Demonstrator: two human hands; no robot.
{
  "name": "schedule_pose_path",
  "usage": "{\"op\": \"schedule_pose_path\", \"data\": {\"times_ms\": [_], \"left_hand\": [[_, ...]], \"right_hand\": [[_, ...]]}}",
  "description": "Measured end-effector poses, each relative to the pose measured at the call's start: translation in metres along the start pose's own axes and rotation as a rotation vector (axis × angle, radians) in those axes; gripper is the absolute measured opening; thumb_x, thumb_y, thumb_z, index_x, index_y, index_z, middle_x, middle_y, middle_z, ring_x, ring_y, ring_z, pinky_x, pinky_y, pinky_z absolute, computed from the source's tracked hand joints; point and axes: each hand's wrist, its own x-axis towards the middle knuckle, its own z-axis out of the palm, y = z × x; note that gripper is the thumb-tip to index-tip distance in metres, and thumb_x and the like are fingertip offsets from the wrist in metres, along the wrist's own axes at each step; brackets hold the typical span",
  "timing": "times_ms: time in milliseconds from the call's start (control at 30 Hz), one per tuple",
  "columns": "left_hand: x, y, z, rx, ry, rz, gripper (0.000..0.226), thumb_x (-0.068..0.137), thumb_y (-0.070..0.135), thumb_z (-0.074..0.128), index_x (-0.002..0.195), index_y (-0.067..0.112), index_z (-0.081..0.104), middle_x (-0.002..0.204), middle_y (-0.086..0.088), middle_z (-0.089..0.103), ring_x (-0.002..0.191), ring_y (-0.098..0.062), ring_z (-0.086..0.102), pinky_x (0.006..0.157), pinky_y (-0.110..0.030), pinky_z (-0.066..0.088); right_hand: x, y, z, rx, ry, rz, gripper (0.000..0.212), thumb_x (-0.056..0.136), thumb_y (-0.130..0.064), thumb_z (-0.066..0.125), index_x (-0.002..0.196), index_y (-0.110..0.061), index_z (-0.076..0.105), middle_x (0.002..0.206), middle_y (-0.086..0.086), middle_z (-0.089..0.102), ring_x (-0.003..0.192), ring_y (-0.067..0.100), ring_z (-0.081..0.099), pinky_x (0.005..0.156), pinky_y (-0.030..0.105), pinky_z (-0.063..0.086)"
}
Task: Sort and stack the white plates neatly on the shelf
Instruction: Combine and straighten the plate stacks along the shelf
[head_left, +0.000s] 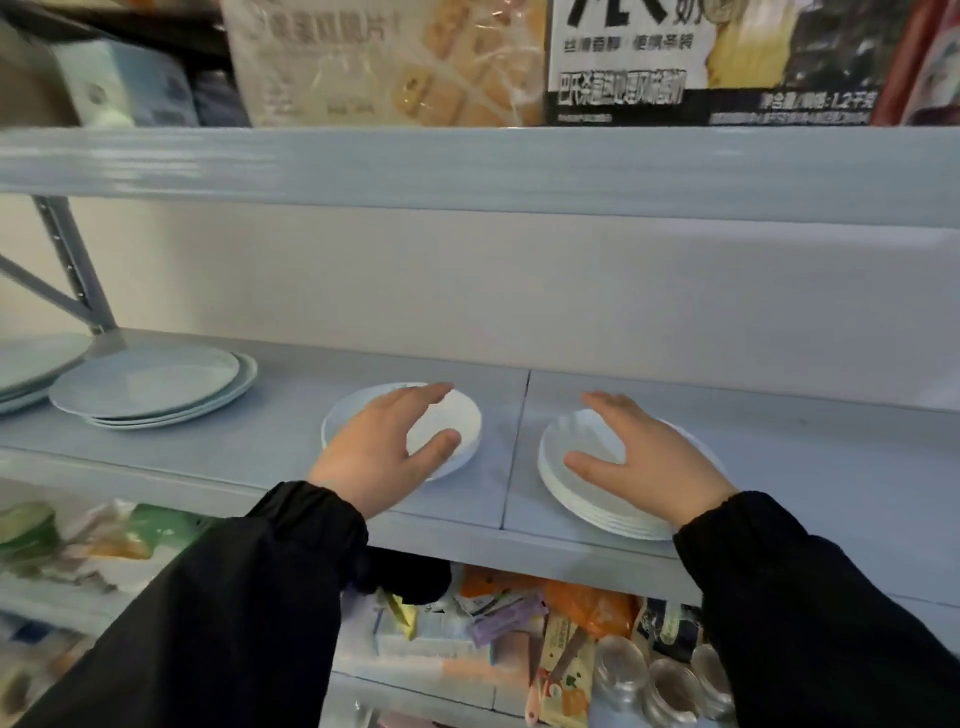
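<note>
White plates (597, 499), pale blue shelf (291, 431), black sleeves (249, 597).

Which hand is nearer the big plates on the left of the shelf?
Left. The left hand is over the small plate, just right of the big plates; the right hand is farther right, over the white plate pile.

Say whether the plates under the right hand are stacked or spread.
Stacked: the white plates show several layered rims beneath the right hand.

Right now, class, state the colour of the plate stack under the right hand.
White; the plate stack under the right hand shows best in the head view.
</note>
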Motion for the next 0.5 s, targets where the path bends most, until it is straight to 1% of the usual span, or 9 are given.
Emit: {"op": "schedule_pose_path", "data": {"times_ms": [100,200,267,333,400,500], "left_hand": [[-0.018,-0.038,-0.043,0.054,0.048,-0.053,0.052,0.093,0.060,0.047,0.142,0.042,0.041,0.138,0.021,0.048,0.128,-0.004,0.042,0.102,-0.027,0.037],[-0.042,-0.080,-0.086,0.110,0.065,-0.123,0.058,0.092,0.059,0.047,0.144,0.033,0.042,0.140,0.014,0.050,0.130,-0.007,0.043,0.104,-0.026,0.035],[-0.063,-0.109,-0.112,0.146,0.083,-0.171,0.064,0.089,0.064,0.043,0.144,0.031,0.042,0.141,0.012,0.051,0.131,-0.008,0.042,0.107,-0.028,0.034],[-0.085,-0.135,-0.137,0.159,0.102,-0.214,0.063,0.090,0.061,0.045,0.144,0.029,0.042,0.142,0.010,0.051,0.132,-0.008,0.041,0.108,-0.027,0.032],[-0.105,-0.159,-0.160,0.174,0.115,-0.256,0.059,0.093,0.054,0.049,0.145,0.029,0.042,0.142,0.010,0.050,0.132,-0.008,0.041,0.106,-0.026,0.031],[-0.132,-0.191,-0.190,0.181,0.137,-0.313,0.059,0.092,0.058,0.048,0.145,0.033,0.041,0.141,0.014,0.051,0.130,-0.006,0.043,0.106,-0.027,0.034]], "right_hand": [[0.016,-0.048,0.018,0.006,-0.010,-0.059,0.083,0.084,-0.066,0.052,0.154,-0.035,0.019,0.162,-0.014,0.014,0.148,0.003,0.006,0.119,0.028,0.015],[0.030,-0.101,0.035,-0.003,-0.041,-0.116,0.082,0.084,-0.066,0.053,0.153,-0.036,0.019,0.161,-0.014,0.015,0.148,0.005,0.007,0.119,0.030,0.017],[0.040,-0.136,0.049,-0.017,-0.057,-0.157,0.079,0.086,-0.063,0.053,0.152,-0.035,0.021,0.161,-0.012,0.017,0.149,0.007,0.008,0.117,0.030,0.020],[0.051,-0.169,0.064,-0.034,-0.055,-0.189,0.078,0.086,-0.060,0.054,0.153,-0.034,0.022,0.161,-0.012,0.019,0.148,0.006,0.012,0.114,0.027,0.021],[0.061,-0.200,0.082,-0.027,-0.055,-0.220,0.078,0.087,-0.059,0.055,0.153,-0.033,0.022,0.161,-0.012,0.019,0.147,0.004,0.014,0.112,0.024,0.020],[0.069,-0.245,0.106,0.022,-0.090,-0.260,0.079,0.086,-0.060,0.054,0.153,-0.038,0.018,0.161,-0.017,0.015,0.146,-0.001,0.008,0.112,0.022,0.016]]}}
